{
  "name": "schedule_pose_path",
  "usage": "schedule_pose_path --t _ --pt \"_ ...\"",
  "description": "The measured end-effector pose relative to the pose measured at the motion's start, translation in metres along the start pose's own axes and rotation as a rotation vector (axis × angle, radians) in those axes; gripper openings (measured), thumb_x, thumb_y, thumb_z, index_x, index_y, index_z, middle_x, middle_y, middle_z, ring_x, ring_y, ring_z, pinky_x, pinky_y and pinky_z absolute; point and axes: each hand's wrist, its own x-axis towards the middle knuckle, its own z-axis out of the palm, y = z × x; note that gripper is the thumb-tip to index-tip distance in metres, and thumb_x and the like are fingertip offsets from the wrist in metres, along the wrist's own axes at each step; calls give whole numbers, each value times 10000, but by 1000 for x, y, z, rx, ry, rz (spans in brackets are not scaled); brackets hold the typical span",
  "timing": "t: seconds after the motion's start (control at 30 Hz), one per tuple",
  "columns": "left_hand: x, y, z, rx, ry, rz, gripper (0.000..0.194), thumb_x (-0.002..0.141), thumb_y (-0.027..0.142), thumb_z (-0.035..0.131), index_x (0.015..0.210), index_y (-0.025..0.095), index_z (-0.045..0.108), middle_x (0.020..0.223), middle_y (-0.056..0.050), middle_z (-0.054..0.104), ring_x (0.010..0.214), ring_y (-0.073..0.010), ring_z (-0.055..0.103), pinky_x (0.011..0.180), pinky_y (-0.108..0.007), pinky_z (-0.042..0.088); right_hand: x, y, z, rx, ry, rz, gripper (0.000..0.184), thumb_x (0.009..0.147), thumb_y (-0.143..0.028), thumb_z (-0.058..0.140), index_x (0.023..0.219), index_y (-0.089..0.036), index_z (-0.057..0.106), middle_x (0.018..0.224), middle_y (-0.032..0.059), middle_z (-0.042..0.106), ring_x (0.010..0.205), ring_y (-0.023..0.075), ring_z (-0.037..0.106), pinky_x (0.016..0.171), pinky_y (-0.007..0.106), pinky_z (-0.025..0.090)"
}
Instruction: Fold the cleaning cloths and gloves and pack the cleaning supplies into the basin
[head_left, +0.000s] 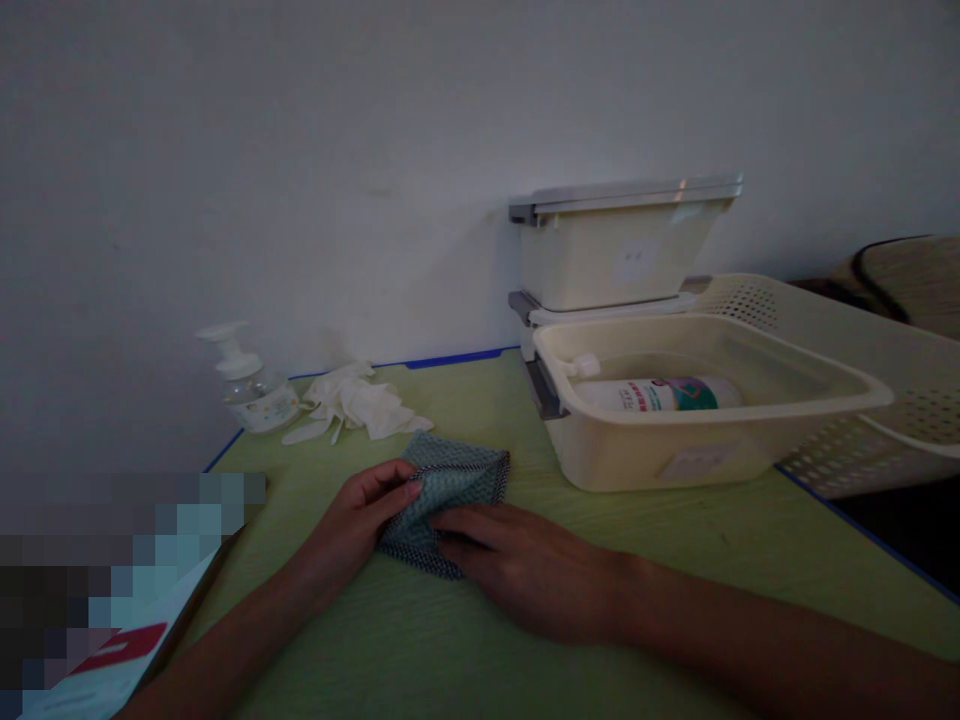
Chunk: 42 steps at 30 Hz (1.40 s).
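Note:
A blue-green cleaning cloth (472, 485) with a dark checked border lies partly folded on the green table. My left hand (371, 505) pinches its left edge between thumb and fingers. From the right, my right hand (525, 570) grips the folded middle of the cloth, its fingertips partly hidden in the fabric. Just beyond the cloth sits a crumpled heap of white gloves or tissue (367, 400); I cannot tell which. A clear pump bottle (259, 395) with a white top stands to its left.
A cream plastic basin (652, 455) at the right holds a white bottle (630, 393) lying on its side. Behind it, a lidded storage box (577, 260) is stacked on another by the wall. A perforated basket (847, 320) stands farther right. At the lower left is a partly pixelated area.

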Motion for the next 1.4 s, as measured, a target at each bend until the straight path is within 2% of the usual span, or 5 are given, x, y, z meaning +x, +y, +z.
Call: schedule_pose_path --t 0.57,0.83,0.97,1.13,1.4 --pt "-1 5 4 353 -118 144 184 646 346 635 672 174 575 655 19 495 658 -136 456 604 -234 381 0 0 -3 -110 -22 -68 319 890 -99 371 1173 -56 512 1150 129 588 1067 182 529 930 299 412" --pt "-6 6 5 544 -252 274 290 832 371 410 686 165 553 660 10 485 652 -134 444 603 -238 352 -1 3 2 -239 80 -122 160 873 -125 451 883 -127 611 945 40 648 855 143 558 732 254 442" --pt "-7 4 8 573 -281 273 160 783 284 495 687 167 547 688 8 510 689 -141 474 636 -245 368 -2 4 2 -269 163 -133 171 869 -136 457 751 -152 579 796 19 613 689 118 505 581 238 391" --pt "-8 3 9 565 -305 228 66 731 215 518 717 174 568 702 2 540 703 -156 507 654 -265 384 -3 2 -2 -183 276 -59 152 878 -160 434 874 -142 585 848 48 597 716 125 499 623 237 414" --pt "-9 4 10 622 -289 225 45 716 203 531 705 176 566 707 5 527 683 -147 499 618 -256 374 -3 5 1 -242 158 -117 156 871 -134 443 789 -149 575 790 30 606 699 123 501 618 243 386"
